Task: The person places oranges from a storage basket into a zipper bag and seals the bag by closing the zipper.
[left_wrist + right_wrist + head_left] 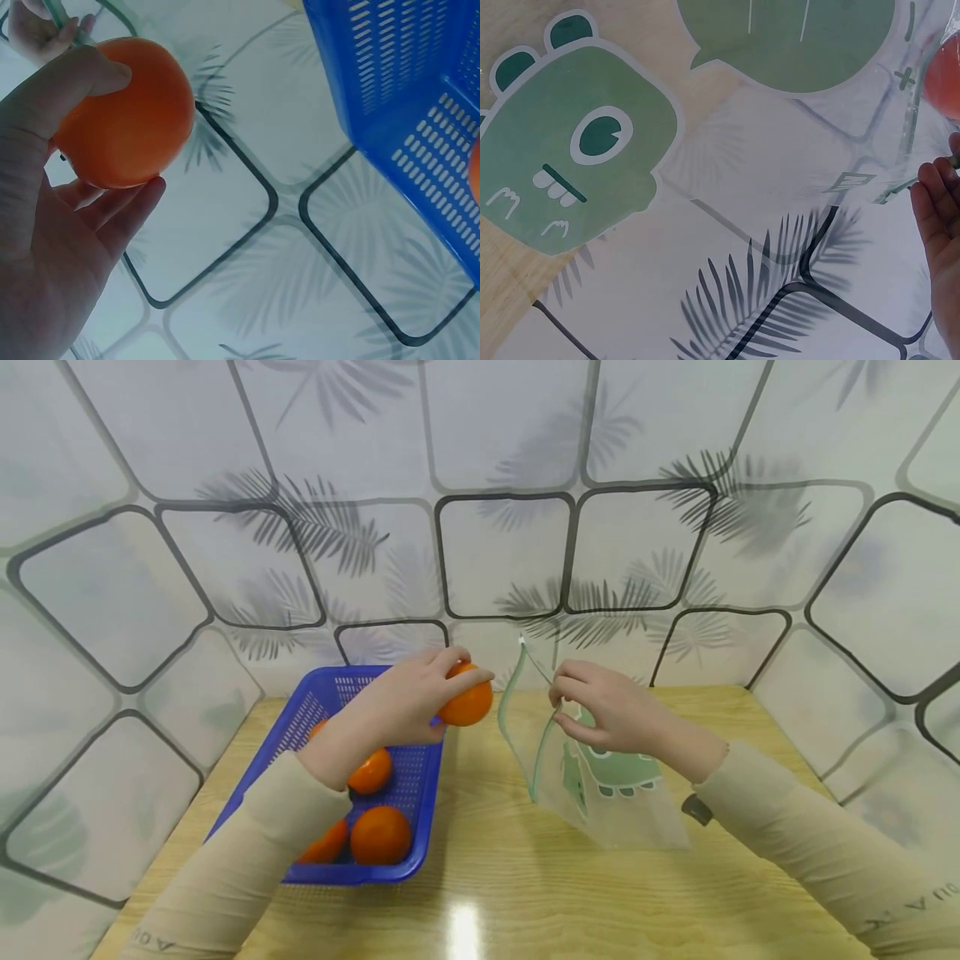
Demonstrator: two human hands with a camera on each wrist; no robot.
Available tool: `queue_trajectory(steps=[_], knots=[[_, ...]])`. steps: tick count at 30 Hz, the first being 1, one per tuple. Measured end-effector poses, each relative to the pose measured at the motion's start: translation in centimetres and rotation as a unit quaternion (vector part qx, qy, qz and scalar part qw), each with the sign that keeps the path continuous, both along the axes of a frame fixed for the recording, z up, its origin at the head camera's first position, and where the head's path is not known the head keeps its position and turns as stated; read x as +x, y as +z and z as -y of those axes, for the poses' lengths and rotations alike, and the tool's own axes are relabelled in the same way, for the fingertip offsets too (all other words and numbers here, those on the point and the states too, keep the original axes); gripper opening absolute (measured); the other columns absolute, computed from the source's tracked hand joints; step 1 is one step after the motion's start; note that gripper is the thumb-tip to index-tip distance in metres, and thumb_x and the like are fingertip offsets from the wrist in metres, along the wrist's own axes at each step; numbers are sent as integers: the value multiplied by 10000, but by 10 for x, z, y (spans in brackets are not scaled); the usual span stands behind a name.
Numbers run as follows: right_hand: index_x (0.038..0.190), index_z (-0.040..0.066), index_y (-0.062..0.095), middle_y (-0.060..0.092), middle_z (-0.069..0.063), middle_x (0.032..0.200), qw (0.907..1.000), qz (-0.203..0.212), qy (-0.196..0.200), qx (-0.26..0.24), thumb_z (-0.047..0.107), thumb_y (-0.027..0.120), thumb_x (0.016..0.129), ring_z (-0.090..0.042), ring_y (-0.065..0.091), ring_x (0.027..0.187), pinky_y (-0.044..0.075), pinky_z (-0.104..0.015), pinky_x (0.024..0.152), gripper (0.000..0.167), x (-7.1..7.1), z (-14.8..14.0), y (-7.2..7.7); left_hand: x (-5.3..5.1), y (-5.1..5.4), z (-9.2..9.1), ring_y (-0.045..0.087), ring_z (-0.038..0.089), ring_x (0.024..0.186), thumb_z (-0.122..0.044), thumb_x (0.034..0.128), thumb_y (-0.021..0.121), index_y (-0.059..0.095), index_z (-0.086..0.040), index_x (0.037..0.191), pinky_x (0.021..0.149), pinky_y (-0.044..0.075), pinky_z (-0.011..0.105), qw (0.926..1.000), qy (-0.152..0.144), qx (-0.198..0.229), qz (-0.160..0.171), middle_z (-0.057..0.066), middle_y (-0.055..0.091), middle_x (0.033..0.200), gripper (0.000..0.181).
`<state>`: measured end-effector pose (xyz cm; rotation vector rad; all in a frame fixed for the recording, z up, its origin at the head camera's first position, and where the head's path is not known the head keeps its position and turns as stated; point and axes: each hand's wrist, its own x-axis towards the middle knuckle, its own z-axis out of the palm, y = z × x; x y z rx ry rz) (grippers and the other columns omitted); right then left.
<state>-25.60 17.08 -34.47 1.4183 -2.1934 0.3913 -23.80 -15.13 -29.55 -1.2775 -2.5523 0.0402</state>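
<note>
In the head view my left hand [405,697] grips an orange [468,697] above the right rim of a blue basket. The left wrist view shows the thumb on one side of that orange [127,112] and the fingers under it. My right hand [611,706] pinches the edge of a clear zip bag [555,785], whose mouth gapes toward the orange. A green cartoon animal [592,142] is printed on the bag. In the right wrist view the right fingers [934,210] hold the bag's green rim, with the orange seen beyond the plastic.
The blue plastic basket [431,810] stands at the left on a wood-grain table [525,893]. Several oranges [380,835] lie in it, partly hidden by the left forearm. Behind the table rises a patterned white wall covering [502,552].
</note>
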Motion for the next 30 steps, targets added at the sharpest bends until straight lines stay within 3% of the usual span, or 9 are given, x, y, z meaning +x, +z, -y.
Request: queue_trajectory(steps=[7, 16, 30], knots=[[1000, 106, 657, 606, -34, 969, 10000, -9, 19, 85, 108, 761, 900, -143, 565, 841, 542, -362, 748, 145, 0, 2, 2, 7, 2, -9, 668, 306, 1033, -51, 751, 891, 575, -197, 1491, 846, 607, 431, 9999, -133, 72, -52, 127, 574, 1359, 818], [999, 101, 654, 605, -45, 969, 9999, 46, 111, 14, 116, 763, 901, -146, 555, 830, 536, -354, 737, 148, 2, 3, 2, 7, 7, -22, 676, 290, 1042, -109, 784, 902, 577, -204, 1502, 850, 612, 421, 9995, -191, 90, 214, 116, 588, 1363, 794], [992, 76, 654, 596, -41, 964, 9996, 143, 193, -115, 109, 759, 899, -146, 539, 814, 523, -345, 723, 145, 3, 6, 1, 6, 0, -37, 676, 283, 1078, -183, 790, 921, 568, -229, 1498, 835, 625, 416, 9990, -234, 24, 387, 107, 580, 1383, 792]])
